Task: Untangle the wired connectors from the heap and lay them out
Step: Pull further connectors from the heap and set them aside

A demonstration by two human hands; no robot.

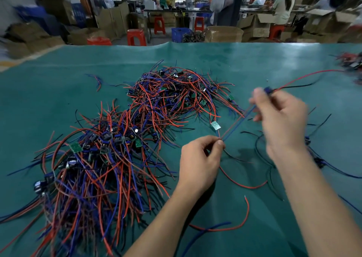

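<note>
Both hands are on one wired connector, stretched taut between them just right of the heap.

Left hand [199,158] pinches the red and blue leads [235,125] at their near ends between thumb and fingertip; right hand [282,119], blurred, has its fingers curled round the small blue connector body [266,90], from which a red and a black wire trail off to the right. I judge this piece almost weightless, its leads limp and springy, prone to snag on neighbours. A small green board [215,125] lies on the green mat [254,61] just beside the stretched leads, and I can't tell whether it is caught on them. I'd hold the rigid body, not the solder joints, and draw slowly. The main heap [121,139] sits to the left, with loose wires strewn near me.
</note>
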